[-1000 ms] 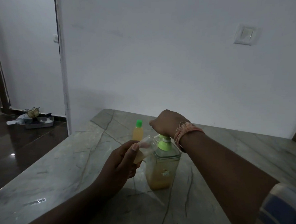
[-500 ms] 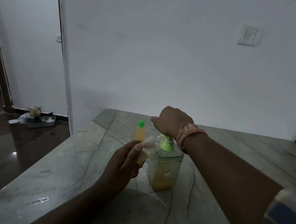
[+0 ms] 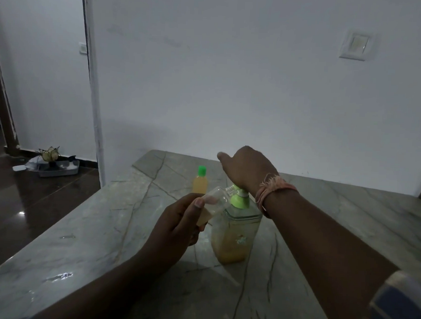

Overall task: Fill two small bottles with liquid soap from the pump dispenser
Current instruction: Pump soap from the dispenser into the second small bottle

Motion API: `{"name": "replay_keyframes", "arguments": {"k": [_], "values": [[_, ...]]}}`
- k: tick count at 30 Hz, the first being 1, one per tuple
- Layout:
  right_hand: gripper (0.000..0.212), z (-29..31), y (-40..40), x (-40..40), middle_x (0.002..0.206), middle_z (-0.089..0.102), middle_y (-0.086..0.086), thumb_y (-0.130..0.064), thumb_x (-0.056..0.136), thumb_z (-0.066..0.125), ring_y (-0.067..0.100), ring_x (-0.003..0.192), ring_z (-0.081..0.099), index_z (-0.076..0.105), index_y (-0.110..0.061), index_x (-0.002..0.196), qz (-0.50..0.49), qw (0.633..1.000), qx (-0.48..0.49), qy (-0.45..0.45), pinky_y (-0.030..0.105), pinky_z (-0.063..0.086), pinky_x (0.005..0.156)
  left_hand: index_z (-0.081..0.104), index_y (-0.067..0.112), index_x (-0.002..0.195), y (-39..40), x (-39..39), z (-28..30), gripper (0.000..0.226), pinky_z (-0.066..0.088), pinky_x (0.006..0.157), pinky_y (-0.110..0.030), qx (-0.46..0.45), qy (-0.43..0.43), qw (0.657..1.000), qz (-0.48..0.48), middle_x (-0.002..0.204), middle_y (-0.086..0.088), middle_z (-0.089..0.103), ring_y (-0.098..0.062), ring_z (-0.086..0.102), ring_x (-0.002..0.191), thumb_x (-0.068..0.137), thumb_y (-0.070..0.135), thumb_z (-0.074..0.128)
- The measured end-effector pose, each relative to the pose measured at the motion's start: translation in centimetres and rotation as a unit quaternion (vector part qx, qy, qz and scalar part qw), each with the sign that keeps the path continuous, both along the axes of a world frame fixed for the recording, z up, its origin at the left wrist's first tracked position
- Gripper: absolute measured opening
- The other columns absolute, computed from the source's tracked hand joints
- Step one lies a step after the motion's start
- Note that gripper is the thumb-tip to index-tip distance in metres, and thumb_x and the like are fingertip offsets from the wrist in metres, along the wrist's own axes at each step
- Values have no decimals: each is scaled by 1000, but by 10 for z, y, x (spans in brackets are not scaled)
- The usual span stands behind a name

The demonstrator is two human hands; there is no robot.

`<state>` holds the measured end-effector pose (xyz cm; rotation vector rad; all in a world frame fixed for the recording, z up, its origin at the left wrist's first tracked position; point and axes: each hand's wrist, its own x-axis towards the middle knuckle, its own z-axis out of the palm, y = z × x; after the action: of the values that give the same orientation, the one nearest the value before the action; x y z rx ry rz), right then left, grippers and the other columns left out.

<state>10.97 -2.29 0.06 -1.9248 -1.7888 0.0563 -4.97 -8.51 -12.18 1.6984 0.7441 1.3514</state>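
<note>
Left hand (image 3: 177, 221) pinches tilted clear small bottle (image 3: 213, 203) at pump dispenser (image 3: 235, 230) spout; right hand (image 3: 249, 170) rests atop pump, fingers hidden, can't tell; dispenser label unreadable; capped bottle (image 3: 200, 183) behind.

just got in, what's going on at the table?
A person is filling a small clear bottle with soap from a pump dispenser on a marble table. The left hand holds the bottle tilted, its mouth at the pump's nozzle; it looks only partly filled. The right hand rests on the pump head. A second small bottle, green-capped and holding yellowish liquid, stands behind, apparently done.
</note>
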Motion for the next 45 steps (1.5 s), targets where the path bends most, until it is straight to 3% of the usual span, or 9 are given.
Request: {"name": "replay_keyframes", "arguments": {"k": [5, 11, 16, 21, 24, 29, 37, 42, 45], "values": [[38, -8, 3, 1, 74, 57, 4, -46, 90, 50, 25, 76, 58, 51, -16, 68, 0, 998, -55, 27, 31, 41, 67, 66, 21, 116, 2, 0, -2, 50, 36, 46, -25, 1, 0, 1000, -2, 70, -2, 57, -11, 46, 52, 90, 59, 45], [39, 4, -3, -4, 67, 51, -2, -49, 90, 53, 22, 69, 54, 49, -18, 66, -1, 998, 0, -59, 29, 40, 62, 67, 38, 109, 1, 0, -2, 38, 38, 47, -25, 2, 8, 1000, 7, 70, -1, 58, -12, 48, 53, 89, 60, 44], [40, -8, 2, 3, 73, 59, 5, -46, 90, 51, 25, 71, 58, 53, -14, 68, 6, 998, -23, 50, 30, 40, 63, 68, 28, 113, 2, 1, -2, 44, 37, 47, -24, -1, 2, 1000, 0, 70, -1, 57, -13, 47, 54, 91, 59, 45], [33, -2, 2, -2, 74, 57, 3, -41, 90, 53, 23, 73, 56, 52, -17, 67, 6, 998, -66, -8, 30, 41, 64, 68, 32, 112, 1, 1, -2, 41, 36, 46, -28, 1, 1, 1000, -3, 70, -3, 57, -15, 46, 53, 91, 58, 45], [35, 4, -2, -5, 67, 50, -1, -42, 89, 55, 19, 63, 51, 49, -17, 65, 0, 998, -28, -63, 28, 39, 60, 68, 37, 108, 1, 0, -1, 33, 36, 46, -28, 2, 1, 1000, -2, 70, -7, 56, -16, 46, 53, 94, 55, 44], [36, -7, 3, 2, 69, 57, 4, -43, 88, 52, 26, 71, 59, 52, -14, 65, -2, 999, -5, 48, 30, 41, 62, 66, 20, 115, 3, 2, -1, 49, 36, 46, -25, 7, 3, 1000, -2, 69, -2, 56, -10, 46, 51, 91, 57, 44], [33, 3, 1, -3, 70, 55, 1, -43, 88, 54, 20, 65, 53, 54, -17, 67, -13, 998, -35, -49, 28, 41, 62, 68, 36, 111, 2, -1, -3, 36, 35, 45, -29, 8, -2, 1000, -5, 72, -10, 56, -14, 45, 52, 93, 56, 44], [34, -7, 6, 2, 70, 59, 4, -43, 87, 52, 24, 68, 58, 55, -15, 67, -16, 999, -23, 42, 30, 42, 62, 66, 28, 115, 4, 0, -3, 41, 37, 47, -27, 5, 10, 1000, 3, 72, -8, 57, -14, 47, 53, 95, 55, 44], [32, -8, 7, 2, 70, 59, 4, -40, 86, 52, 22, 68, 57, 55, -15, 67, -14, 998, -59, 32, 30, 43, 65, 67, 27, 114, 4, 1, -4, 45, 38, 47, -25, 2, 9, 1000, -1, 71, -3, 58, -12, 48, 53, 91, 59, 44]]}}
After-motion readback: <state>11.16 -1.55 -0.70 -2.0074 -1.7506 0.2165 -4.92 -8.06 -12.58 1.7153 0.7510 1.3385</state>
